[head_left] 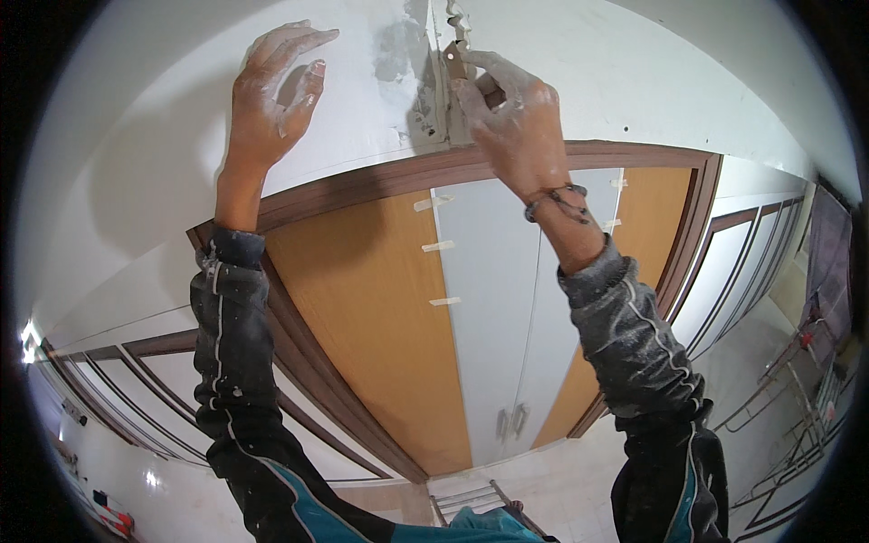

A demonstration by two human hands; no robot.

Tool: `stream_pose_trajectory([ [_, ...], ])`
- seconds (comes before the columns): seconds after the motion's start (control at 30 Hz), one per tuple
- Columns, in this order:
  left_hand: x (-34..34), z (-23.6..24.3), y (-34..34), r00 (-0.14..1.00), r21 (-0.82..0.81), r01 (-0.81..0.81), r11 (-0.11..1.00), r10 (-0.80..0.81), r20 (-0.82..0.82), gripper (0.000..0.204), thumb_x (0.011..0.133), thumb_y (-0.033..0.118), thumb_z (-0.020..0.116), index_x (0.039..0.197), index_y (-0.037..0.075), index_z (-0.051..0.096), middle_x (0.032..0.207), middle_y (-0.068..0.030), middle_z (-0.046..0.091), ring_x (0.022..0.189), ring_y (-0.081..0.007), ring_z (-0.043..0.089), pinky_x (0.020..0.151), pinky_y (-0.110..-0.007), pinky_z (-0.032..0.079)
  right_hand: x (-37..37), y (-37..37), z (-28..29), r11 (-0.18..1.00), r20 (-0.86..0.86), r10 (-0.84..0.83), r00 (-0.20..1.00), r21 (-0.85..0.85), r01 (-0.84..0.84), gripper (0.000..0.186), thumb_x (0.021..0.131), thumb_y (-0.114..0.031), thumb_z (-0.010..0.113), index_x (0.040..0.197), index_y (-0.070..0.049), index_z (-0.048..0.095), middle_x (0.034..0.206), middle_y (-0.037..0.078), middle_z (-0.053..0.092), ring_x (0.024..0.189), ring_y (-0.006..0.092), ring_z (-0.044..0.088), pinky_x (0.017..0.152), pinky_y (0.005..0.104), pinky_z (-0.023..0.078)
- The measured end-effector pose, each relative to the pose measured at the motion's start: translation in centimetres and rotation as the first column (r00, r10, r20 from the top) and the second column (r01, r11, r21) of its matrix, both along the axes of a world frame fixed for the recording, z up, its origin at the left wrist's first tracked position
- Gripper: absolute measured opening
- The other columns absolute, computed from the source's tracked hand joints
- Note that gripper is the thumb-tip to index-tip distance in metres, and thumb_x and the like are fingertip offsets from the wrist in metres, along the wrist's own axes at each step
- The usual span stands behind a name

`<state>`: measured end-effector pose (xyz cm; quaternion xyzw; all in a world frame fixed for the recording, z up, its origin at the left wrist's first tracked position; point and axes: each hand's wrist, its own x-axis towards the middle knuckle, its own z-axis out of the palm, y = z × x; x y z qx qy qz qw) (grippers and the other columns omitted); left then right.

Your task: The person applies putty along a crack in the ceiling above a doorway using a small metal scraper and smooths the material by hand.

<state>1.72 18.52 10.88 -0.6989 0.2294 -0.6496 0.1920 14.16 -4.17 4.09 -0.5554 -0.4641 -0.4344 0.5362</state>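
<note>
Right hand (514, 113) up at the wall (579, 81), thumb and index pinching a small tan plate (454, 65) with a round hole near its top; the other fingers curl in toward the palm. Plate sits upright at the ragged groove (459, 20), above the brown door frame (380, 183); can't tell if its edge actually bears on the wall. Left hand (276, 86) is raised left of the groove, well apart from the plate: fingers released, half curled, thumb apart from them. Can't tell if it touches the wall. White dust on both hands, spots on the dark sleeves. Dark bracelet (554, 203) on the right wrist. Grey patch (398, 54) on the wall between left hand and groove. Below: two pale grey door panels (489, 299), paired handles (511, 423) near their lower end, orange-brown wood panels (362, 308) either side, tape strips (438, 246) across the joints. Ladder (466, 502) at the bottom, partly hidden by teal clothing (489, 523). Purple cloth (828, 253) hangs far right.
</note>
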Motion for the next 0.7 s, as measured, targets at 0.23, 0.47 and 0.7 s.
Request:
stream_pose_trajectory([
  [0.23, 0.3, 0.2, 0.8, 0.994, -0.043, 0.095, 0.995, -0.097, -0.050, 0.024, 0.093, 0.010, 0.060, 0.114, 0.008, 0.069, 0.122, -0.0094, 0.065, 0.122, -0.0260, 0.057, 0.101, -0.038, 0.047, 0.0, 2.1, 0.3, 0.991, -0.018, -0.067, 0.998, 0.114, 0.069, 0.026, 0.088, -0.012, 0.067, 0.112, -0.003, 0.069, 0.072, 0.012, 0.070, 0.061, 0.0174, 0.067, 0.058, 0.0306, 0.054],
  [0.47, 0.3, 0.0, 1.1, 0.985, -0.116, 0.146, 0.983, -0.155, -0.072, 0.022, 0.095, 0.012, 0.059, 0.114, 0.006, 0.069, 0.121, -0.0105, 0.066, 0.118, -0.0254, 0.060, 0.101, -0.037, 0.047, 0.0, 2.5, -0.2, 0.992, 0.041, -0.070, 0.997, 0.110, 0.065, 0.026, 0.088, -0.011, 0.065, 0.112, -0.003, 0.069, 0.069, 0.012, 0.069, 0.059, 0.0183, 0.067, 0.059, 0.0319, 0.054],
  [0.7, 0.2, 0.2, 1.5, 0.991, -0.098, 0.123, 0.988, -0.127, -0.039, 0.023, 0.096, 0.012, 0.057, 0.116, 0.007, 0.068, 0.119, -0.0094, 0.067, 0.114, -0.0222, 0.062, 0.101, -0.036, 0.048, 0.5, 3.3, -0.1, 0.951, 0.183, -0.290, 0.939, 0.162, 0.262, 0.025, 0.086, -0.007, 0.060, 0.108, 0.001, 0.069, 0.070, 0.019, 0.067, 0.060, 0.0291, 0.067, 0.061, 0.0358, 0.053],
])
